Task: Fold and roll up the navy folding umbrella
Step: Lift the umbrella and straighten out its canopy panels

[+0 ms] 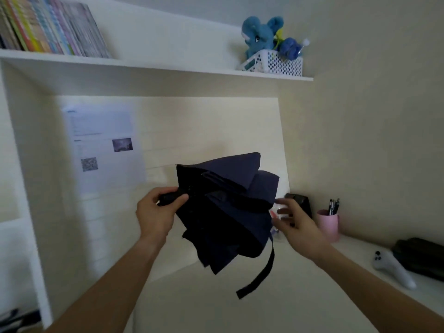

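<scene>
The navy folding umbrella (228,212) hangs in the air above the desk, collapsed but loose, its canopy bunched in folds. Its black handle (169,198) points left, and my left hand (157,212) is shut around it. A dark closing strap (262,272) dangles from the canopy's lower right. My right hand (296,221) is just right of the canopy with its fingers spread and blurred; it holds nothing, and I cannot tell whether the fingertips touch the fabric.
A pink pen cup (329,224) and a dark box (299,203) stand at the back right of the white desk (216,308). A white game controller (391,267) and black case (420,258) lie at the right. A shelf (156,66) with books and a basket runs overhead.
</scene>
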Action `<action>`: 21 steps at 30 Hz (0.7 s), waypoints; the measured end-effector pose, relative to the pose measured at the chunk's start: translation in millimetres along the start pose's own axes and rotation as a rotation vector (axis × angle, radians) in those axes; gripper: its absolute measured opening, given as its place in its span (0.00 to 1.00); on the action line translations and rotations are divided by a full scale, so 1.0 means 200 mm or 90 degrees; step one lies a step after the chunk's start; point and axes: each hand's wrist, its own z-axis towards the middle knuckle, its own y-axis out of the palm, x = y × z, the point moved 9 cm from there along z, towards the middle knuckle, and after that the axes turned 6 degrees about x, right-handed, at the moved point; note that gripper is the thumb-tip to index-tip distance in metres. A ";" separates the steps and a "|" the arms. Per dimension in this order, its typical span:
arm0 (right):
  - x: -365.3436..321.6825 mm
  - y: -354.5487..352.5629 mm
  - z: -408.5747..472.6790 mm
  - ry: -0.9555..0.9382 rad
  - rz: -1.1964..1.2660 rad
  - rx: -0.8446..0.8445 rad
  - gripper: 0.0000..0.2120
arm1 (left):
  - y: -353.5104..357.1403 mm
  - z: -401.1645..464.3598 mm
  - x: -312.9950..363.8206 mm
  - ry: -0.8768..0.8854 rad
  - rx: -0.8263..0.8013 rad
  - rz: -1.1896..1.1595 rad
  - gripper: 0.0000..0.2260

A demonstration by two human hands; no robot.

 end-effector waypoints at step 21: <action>-0.20 0.09 0.02 0.105 0.386 -0.008 0.10 | 0.17 -0.27 -0.45 -0.666 0.008 -0.463 0.08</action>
